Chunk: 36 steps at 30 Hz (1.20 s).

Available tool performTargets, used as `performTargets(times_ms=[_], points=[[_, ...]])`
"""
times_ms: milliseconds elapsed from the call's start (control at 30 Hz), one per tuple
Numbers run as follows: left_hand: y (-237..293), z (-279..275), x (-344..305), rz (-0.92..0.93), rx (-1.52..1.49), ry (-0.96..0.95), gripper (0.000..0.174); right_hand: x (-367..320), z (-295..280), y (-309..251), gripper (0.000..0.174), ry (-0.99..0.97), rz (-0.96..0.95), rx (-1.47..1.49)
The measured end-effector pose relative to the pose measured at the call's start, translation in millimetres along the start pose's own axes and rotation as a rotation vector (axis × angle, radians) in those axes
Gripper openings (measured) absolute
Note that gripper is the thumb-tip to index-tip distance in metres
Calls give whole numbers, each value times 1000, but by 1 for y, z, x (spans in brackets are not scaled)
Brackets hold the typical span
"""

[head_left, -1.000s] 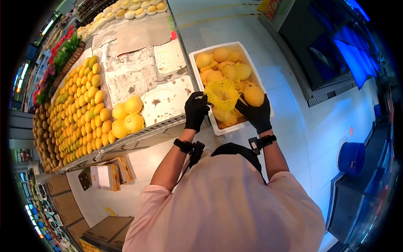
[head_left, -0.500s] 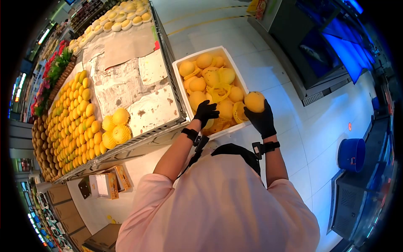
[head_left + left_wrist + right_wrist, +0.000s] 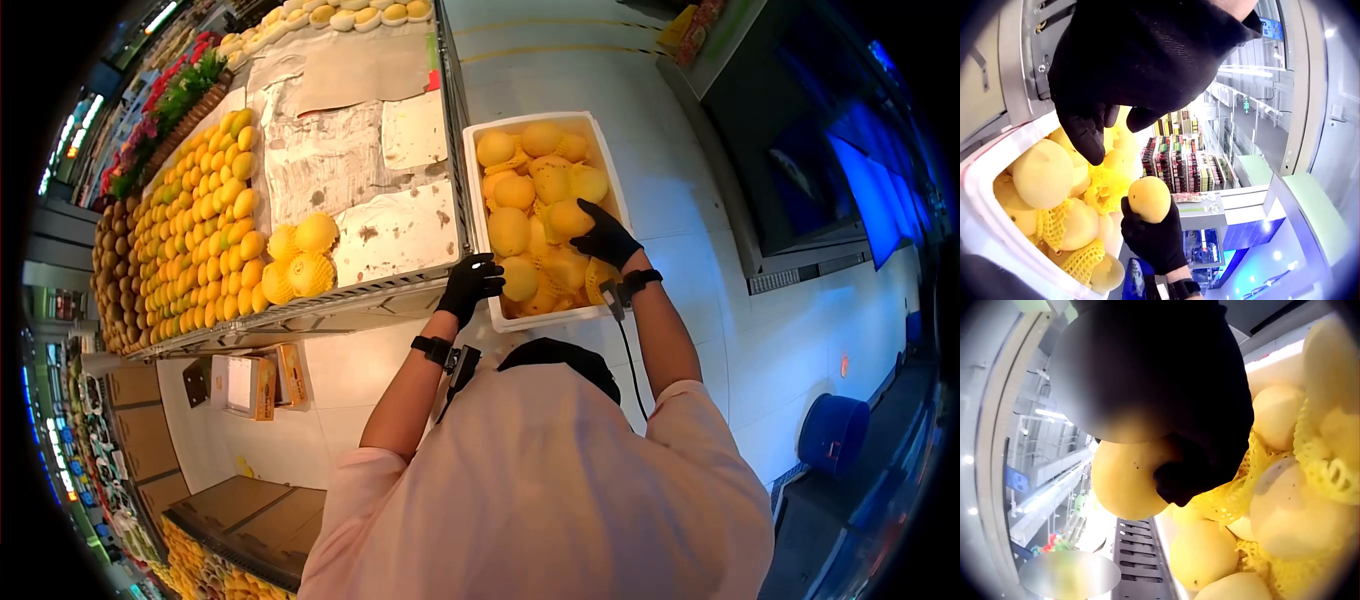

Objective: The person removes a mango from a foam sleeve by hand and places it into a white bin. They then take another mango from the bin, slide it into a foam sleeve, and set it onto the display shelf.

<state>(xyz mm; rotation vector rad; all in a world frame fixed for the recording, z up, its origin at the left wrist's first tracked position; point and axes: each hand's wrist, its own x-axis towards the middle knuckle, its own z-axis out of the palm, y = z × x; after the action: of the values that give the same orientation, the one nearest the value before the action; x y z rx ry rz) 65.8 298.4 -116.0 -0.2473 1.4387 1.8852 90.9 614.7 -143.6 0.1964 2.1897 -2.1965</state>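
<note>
A white foam box (image 3: 612,150) full of round yellow melons (image 3: 509,230) stands in front of me, some in yellow foam nets (image 3: 1102,190). My black-gloved right hand (image 3: 606,238) grips a bare yellow melon (image 3: 569,218) above the box's right half; in the right wrist view, the fingers curl round this melon (image 3: 1132,478). My gloved left hand (image 3: 470,287) is at the near left corner of the box, its fingers loosely bent towards the fruit. Nothing shows between those fingers in the left wrist view.
A display stand (image 3: 455,150) adjoins the box on the left. It bears rows of small yellow fruit (image 3: 200,215), several netted melons (image 3: 300,270) near its front edge and paper sheets (image 3: 360,75). Cartons (image 3: 250,525) stand low at left. A blue bucket (image 3: 833,433) is at right.
My left hand has let go of a foam net and drawn back to the box's left edge. The right hand lifted the melon to the right, then brought it back left over the box.
</note>
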Motion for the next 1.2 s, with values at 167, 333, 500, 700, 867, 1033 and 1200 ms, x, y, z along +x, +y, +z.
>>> performTargets(times_ms=[167, 333, 500, 700, 867, 1033, 1200], points=[[-6, -21, -15, 12, -6, 89, 29, 51, -7, 13, 26, -77, 711, 345], [-12, -35, -24, 27, -31, 104, 26, 70, -11, 50, 30, -125, 686, 164], [-18, -43, -24, 3, -55, 103, 27, 84, -21, 88, 33, -76, 646, 74], [-15, -38, -21, 10, -29, 75, 27, 85, -41, 123, 50, -175, -48, -988], [-9, -34, -20, -7, -33, 49, 27, 70, -37, 67, 39, -263, 30, -1472], [1, -33, -27, 12, -14, 52, 26, 44, -37, 19, 25, 273, 672, -208], [1, -45, -30, 60, -72, 69, 24, 18, -41, -4, 23, 271, 509, 65]])
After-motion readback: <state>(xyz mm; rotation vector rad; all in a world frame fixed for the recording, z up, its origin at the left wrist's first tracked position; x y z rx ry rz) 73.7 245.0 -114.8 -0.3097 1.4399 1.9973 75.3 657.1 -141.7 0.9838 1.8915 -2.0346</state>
